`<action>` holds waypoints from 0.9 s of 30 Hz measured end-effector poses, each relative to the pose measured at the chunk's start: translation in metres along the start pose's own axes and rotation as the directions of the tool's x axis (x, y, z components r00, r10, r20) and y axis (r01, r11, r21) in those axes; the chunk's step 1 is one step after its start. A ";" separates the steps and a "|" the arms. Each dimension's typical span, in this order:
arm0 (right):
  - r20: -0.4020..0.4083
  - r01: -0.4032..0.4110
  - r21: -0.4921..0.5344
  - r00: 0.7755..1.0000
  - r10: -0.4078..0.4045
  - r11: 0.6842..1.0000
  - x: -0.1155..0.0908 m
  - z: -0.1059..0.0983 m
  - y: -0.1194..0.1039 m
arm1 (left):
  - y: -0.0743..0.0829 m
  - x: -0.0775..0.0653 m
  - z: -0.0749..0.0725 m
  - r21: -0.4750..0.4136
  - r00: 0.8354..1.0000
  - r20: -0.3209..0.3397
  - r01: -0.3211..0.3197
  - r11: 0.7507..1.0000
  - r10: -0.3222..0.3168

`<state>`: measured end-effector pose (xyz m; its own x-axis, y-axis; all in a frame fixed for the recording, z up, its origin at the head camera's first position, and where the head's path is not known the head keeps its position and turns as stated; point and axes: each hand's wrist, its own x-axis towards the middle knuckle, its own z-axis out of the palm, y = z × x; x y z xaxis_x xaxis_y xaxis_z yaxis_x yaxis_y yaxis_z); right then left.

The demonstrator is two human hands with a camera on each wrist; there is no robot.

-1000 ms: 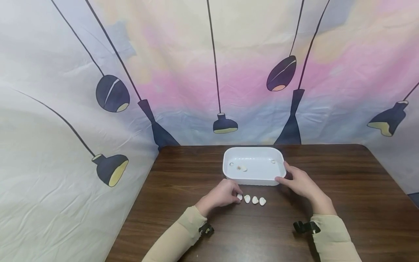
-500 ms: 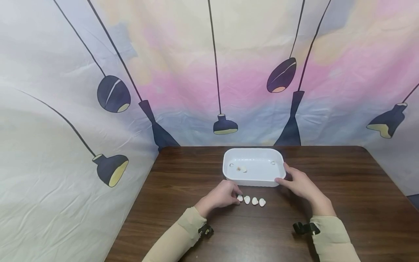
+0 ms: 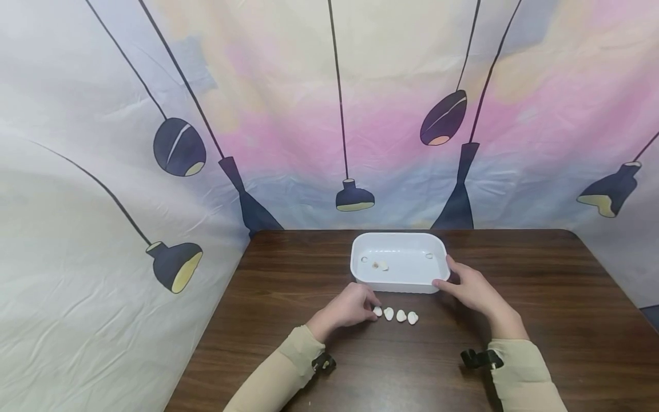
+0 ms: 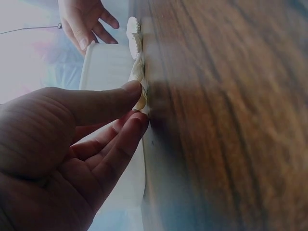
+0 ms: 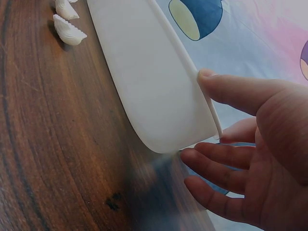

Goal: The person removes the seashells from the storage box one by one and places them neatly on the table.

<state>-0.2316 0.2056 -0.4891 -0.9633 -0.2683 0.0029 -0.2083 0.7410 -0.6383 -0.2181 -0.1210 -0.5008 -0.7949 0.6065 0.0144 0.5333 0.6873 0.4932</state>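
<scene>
In front of a white plastic tray (image 3: 399, 286), several small white seashells (image 3: 401, 316) lie in a short row on the table. My left hand (image 3: 350, 304) is at the row's left end, its thumb and fingertips pinching the leftmost seashell (image 4: 141, 102), which stays low at the table surface. My right hand (image 3: 475, 290) holds the tray's right front corner. In the right wrist view, the thumb lies on the tray's rim (image 5: 185, 53) and the other fingers curve about the end wall. Inside the tray lie a few small shell pieces (image 3: 383, 266), one with a brownish spot.
The dark wood-grain table (image 3: 309, 366) carries all of this, its far edge just behind the tray. A patterned cloth (image 3: 288, 143) printed with hanging lamps rises behind and to the left. Black wrist straps (image 3: 481, 359) sit over beige sleeves.
Almost nothing differs. The whole head view has shifted very slightly; both hands, the tray and the seashells keep their places.
</scene>
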 end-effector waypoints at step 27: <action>-0.001 0.009 0.007 1.000 -0.009 1.000 0.000 -0.002 -0.002 | 0.001 0.002 0.002 0.016 1.000 0.011 0.006 1.000 -0.006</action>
<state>-0.2311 0.2050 -0.4861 -0.9615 -0.2748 0.0095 -0.2161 0.7340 -0.6438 -0.2185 -0.1183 -0.5016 -0.7949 0.6067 0.0024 0.5335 0.6971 0.4790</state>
